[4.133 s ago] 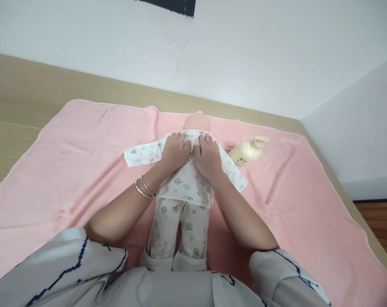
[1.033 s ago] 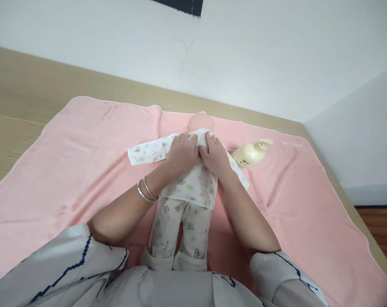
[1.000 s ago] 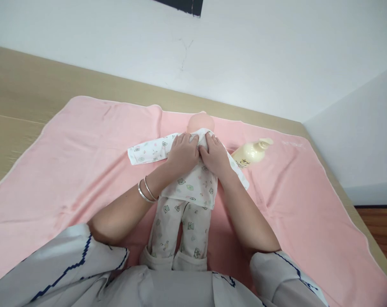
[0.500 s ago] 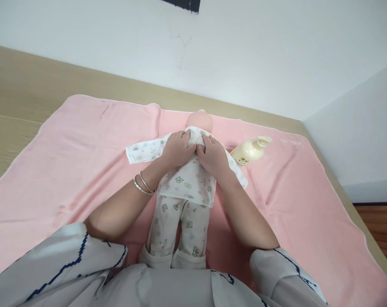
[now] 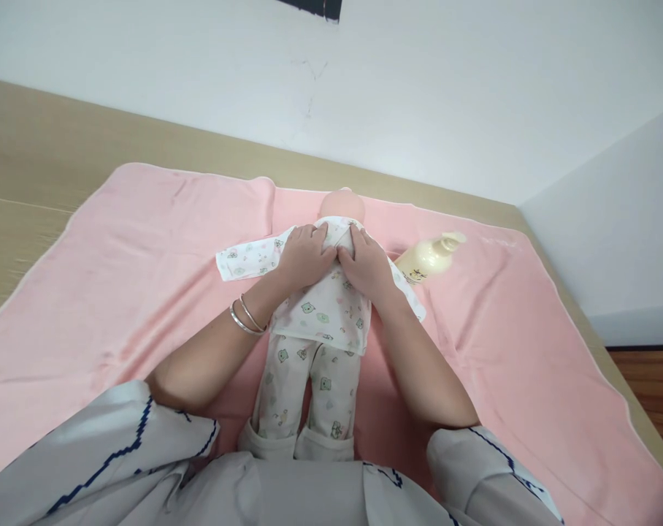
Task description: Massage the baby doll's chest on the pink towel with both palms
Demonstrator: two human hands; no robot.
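Observation:
A baby doll (image 5: 341,205) lies lengthwise in front of me, its head away from me. It wears a white printed top (image 5: 323,318) and matching trousers (image 5: 331,391). My left hand (image 5: 305,257) rests flat on the left side of the doll's upper body, fingers stretched out over the cloth. Mirroring it, my right hand (image 5: 365,267) lies flat on the right side, its thumb close to the left thumb at the middle. Both hands hold nothing. The doll's face is not visible, and my palms hide part of the top.
Under the doll a pink blanket (image 5: 161,256) covers much of the wooden surface (image 5: 90,124). A cream pump bottle (image 5: 427,259) lies tilted to the right of the doll, close to its sleeve. A white wall (image 5: 408,95) rises behind.
The right hand's fingers have shifted very slightly on the top. My left hand, the doll and the bottle stay in place.

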